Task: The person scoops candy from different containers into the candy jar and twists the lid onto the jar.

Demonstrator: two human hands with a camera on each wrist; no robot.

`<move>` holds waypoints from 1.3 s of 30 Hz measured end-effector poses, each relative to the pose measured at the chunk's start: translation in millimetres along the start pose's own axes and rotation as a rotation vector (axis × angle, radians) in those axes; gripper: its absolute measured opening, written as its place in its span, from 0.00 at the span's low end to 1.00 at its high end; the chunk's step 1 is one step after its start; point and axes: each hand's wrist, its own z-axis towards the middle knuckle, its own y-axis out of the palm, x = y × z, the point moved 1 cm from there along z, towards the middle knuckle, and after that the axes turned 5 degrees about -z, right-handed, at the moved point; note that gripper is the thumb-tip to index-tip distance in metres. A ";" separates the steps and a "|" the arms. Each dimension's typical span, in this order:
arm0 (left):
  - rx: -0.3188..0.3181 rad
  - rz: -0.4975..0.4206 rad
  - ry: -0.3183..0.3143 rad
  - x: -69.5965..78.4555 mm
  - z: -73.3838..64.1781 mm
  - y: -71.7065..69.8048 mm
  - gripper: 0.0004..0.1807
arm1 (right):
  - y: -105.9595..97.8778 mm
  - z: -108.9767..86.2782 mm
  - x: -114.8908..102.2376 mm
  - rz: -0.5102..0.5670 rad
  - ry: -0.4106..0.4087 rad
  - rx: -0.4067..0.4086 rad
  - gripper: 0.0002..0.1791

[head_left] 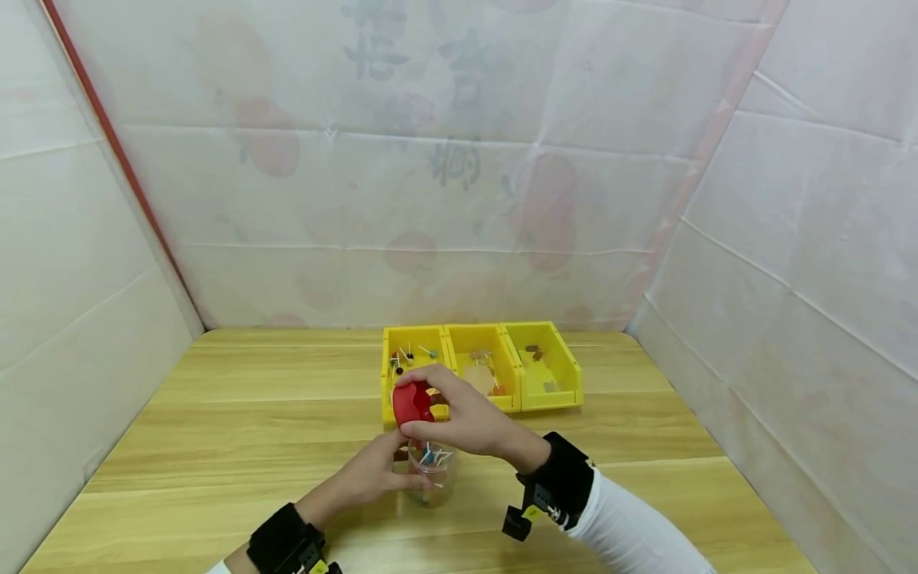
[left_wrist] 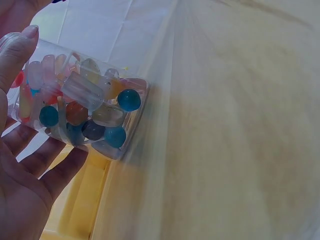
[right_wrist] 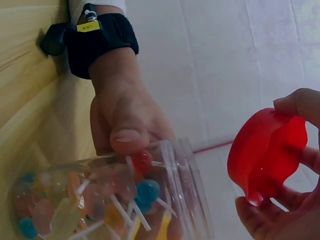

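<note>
My left hand (head_left: 366,476) grips a clear plastic jar (head_left: 430,498) from its left side, thumb on one side and fingers round the other. Inside the jar (left_wrist: 82,92) are several colourful candies, and in the right wrist view white lollipop sticks show among them. The jar's mouth is uncovered. Just above it, my right hand (head_left: 469,414) holds a red lid (head_left: 411,403) tilted on its side between thumb and fingers. In the right wrist view this lid (right_wrist: 255,145) has a wavy rim and is apart from the jar's threaded neck (right_wrist: 187,185).
Behind the hands stand three joined yellow bins (head_left: 548,400). The left one holds several lollipops, the middle one mixed candies, the right one a few small brown pieces. All rest on a wood-grain table (head_left: 287,399), with white sheeting (head_left: 430,199) hung at the back and sides.
</note>
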 end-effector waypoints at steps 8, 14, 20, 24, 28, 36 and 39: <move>0.001 -0.023 -0.008 0.7 1.0 0.0 0.33 | 11.3 4.6 5.2 0.095 0.025 -0.044 0.28; 0.025 -0.049 0.003 1.2 -0.3 1.1 0.31 | 18.7 5.0 9.7 0.121 0.042 -0.066 0.29; 0.003 -0.018 0.021 1.4 -0.4 0.6 0.25 | 18.7 -0.2 12.6 0.118 0.036 -0.067 0.31; 0.002 0.016 0.038 0.8 0.8 0.1 0.28 | 15.8 -3.2 15.0 0.132 0.040 -0.050 0.28; 0.006 0.025 0.046 1.4 0.9 1.6 0.32 | 12.4 -11.2 17.8 0.175 0.057 -0.036 0.27; 0.013 0.053 0.059 4.9 0.1 1.6 0.35 | 13.6 -37.5 26.0 0.145 0.014 0.027 0.26; 0.022 0.069 0.060 5.0 0.0 1.2 0.39 | 16.1 -44.3 28.7 0.156 -0.029 0.089 0.27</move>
